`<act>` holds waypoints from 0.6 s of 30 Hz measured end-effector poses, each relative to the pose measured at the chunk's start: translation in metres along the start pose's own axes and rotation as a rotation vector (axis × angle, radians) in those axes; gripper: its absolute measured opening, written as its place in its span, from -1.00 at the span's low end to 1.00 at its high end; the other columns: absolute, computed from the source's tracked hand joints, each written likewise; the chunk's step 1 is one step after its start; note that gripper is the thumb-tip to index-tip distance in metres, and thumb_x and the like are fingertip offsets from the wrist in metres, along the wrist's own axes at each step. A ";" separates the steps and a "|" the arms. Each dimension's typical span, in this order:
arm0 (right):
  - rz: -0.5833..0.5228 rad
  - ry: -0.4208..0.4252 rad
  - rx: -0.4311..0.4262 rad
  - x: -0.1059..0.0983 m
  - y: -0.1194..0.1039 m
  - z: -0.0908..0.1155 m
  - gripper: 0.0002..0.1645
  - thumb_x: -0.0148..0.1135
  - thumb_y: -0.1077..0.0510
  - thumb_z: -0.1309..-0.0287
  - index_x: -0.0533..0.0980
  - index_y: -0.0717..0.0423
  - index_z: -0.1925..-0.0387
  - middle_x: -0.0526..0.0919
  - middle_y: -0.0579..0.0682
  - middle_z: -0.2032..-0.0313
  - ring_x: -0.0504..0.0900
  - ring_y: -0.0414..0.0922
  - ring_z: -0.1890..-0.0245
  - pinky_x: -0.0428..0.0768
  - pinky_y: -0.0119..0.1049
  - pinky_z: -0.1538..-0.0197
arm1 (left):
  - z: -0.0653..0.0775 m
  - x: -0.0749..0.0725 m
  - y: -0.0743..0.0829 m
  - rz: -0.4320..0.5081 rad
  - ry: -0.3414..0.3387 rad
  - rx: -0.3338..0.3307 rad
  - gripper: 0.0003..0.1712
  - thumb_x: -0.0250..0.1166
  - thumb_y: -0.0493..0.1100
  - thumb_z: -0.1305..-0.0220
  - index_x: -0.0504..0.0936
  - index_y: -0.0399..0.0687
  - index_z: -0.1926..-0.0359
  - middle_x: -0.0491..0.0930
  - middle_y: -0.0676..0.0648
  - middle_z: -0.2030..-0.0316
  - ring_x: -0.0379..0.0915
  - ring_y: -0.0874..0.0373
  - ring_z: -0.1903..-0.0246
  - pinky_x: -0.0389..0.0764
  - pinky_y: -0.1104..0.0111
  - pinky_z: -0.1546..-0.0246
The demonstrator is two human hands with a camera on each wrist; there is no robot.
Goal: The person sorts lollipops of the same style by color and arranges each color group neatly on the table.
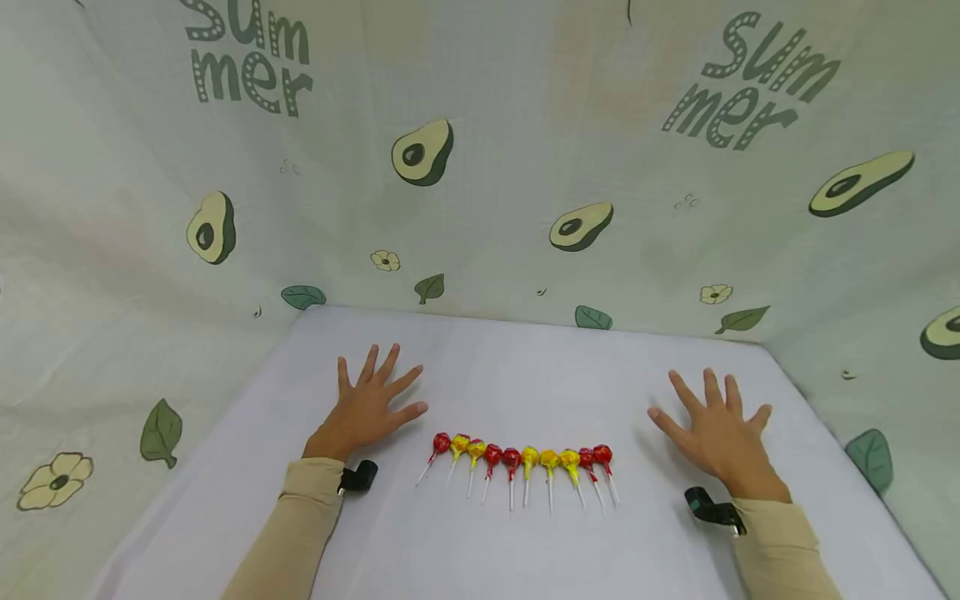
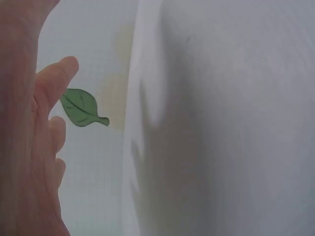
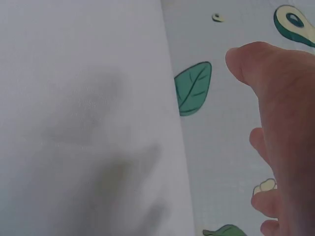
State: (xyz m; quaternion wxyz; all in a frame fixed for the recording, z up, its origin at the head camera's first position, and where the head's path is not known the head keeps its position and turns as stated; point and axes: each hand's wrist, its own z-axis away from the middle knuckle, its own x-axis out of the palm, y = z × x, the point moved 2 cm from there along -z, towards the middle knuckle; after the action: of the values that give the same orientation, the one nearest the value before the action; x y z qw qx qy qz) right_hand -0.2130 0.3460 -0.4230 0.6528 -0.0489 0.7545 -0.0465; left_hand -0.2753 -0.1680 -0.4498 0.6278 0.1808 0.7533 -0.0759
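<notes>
A row of several lollipops [image 1: 512,458] in red and yellow wrappers lies on the white table, sticks toward the person. My left hand [image 1: 366,410] is spread with straight fingers, left of the row; the red lollipop [image 1: 442,443] at the row's left end is nearest to it. Off to the right, my right hand [image 1: 722,433] is spread too, closest to the red lollipop [image 1: 602,455] at the right end. Both hands hold nothing. In the wrist views, the left fingers [image 2: 56,81] and right thumb [image 3: 251,59] show above the cloth, with shadows below.
The white tabletop [image 1: 480,550] reaches back to a hanging cloth [image 1: 495,167] printed with avocados, leaves and lettering, which also rises at both sides. A small black device [image 1: 358,477] sits at the left wrist, another black device [image 1: 708,507] at the right.
</notes>
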 end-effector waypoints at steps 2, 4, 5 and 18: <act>0.003 0.002 -0.014 -0.001 -0.001 -0.002 0.08 -0.14 -0.59 -0.25 0.04 -0.05 -0.57 -0.08 0.56 -0.44 -0.24 0.57 -0.40 -0.45 0.70 -0.03 | -0.001 0.000 0.000 0.007 0.000 0.003 -0.09 -0.13 0.63 -0.26 0.25 0.37 -0.51 -0.17 -0.12 -0.58 -0.43 -0.28 -0.53 -0.61 -0.39 -0.22; 0.008 0.014 -0.028 -0.001 -0.003 -0.002 0.08 -0.13 -0.59 -0.25 0.05 -0.06 -0.57 -0.06 0.55 -0.44 -0.20 0.56 -0.40 -0.44 0.70 -0.04 | -0.002 -0.001 0.001 0.009 -0.006 0.010 -0.09 -0.13 0.62 -0.26 0.24 0.37 -0.51 -0.18 -0.12 -0.58 -0.45 -0.26 -0.53 -0.63 -0.38 -0.23; 0.013 0.020 -0.034 -0.001 -0.003 -0.002 0.08 -0.13 -0.59 -0.25 0.06 -0.07 -0.57 -0.05 0.54 -0.44 -0.19 0.56 -0.40 -0.43 0.70 -0.04 | -0.003 -0.002 0.001 0.010 -0.011 0.017 -0.09 -0.13 0.62 -0.26 0.24 0.38 -0.51 -0.19 -0.12 -0.58 -0.46 -0.26 -0.53 -0.64 -0.37 -0.23; 0.048 0.071 -0.071 -0.010 -0.021 0.010 0.05 -0.10 -0.55 -0.26 0.07 -0.05 -0.56 0.01 0.48 -0.45 -0.11 0.50 -0.41 -0.35 0.68 -0.12 | 0.010 -0.011 0.022 -0.038 -0.007 0.128 -0.10 -0.09 0.59 -0.28 0.25 0.34 -0.51 -0.10 -0.11 -0.57 -0.39 -0.23 -0.53 -0.54 -0.36 -0.28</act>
State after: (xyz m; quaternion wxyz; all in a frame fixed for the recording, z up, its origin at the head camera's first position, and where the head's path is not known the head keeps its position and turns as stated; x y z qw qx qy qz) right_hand -0.2009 0.3262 -0.4118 0.6244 -0.0522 0.7794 -0.0059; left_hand -0.2562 -0.1528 -0.4385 0.6162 0.2060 0.7479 -0.1362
